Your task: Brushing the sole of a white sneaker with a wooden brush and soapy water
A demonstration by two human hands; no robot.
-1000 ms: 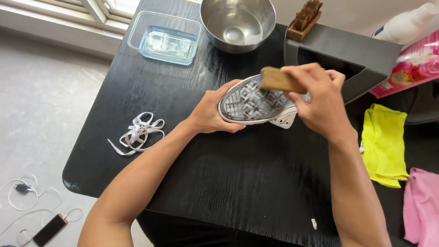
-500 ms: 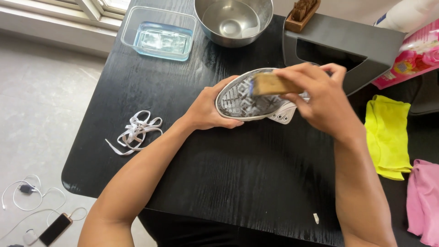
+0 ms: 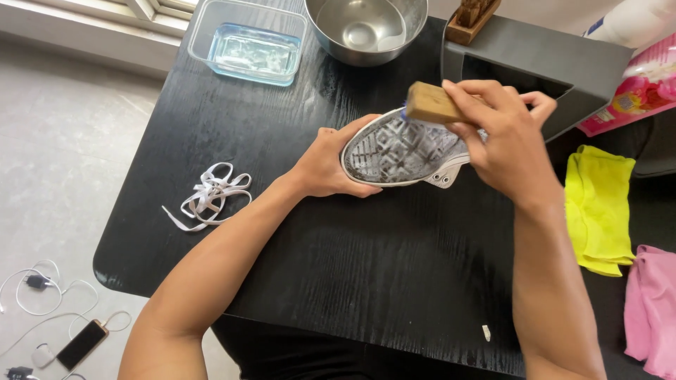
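right now the left hand [image 3: 325, 163] holds a white shoe [image 3: 401, 149] by its end, sole side up, just above the black bench [image 3: 296, 239]. its fingers are curled around the shoe's edge. the right hand [image 3: 503, 137] has its fingers pinched on a wooden brush [image 3: 431, 104], and the brush sits on the far part of the sole. white laces [image 3: 210, 195] lie in a heap on the bench, well apart from the shoe. a metal bowl [image 3: 366, 28] and a clear dish [image 3: 248, 41] with water sit at the far end. a yellow cloth [image 3: 598, 207] and a pink cloth [image 3: 651, 309] lie off to the right.
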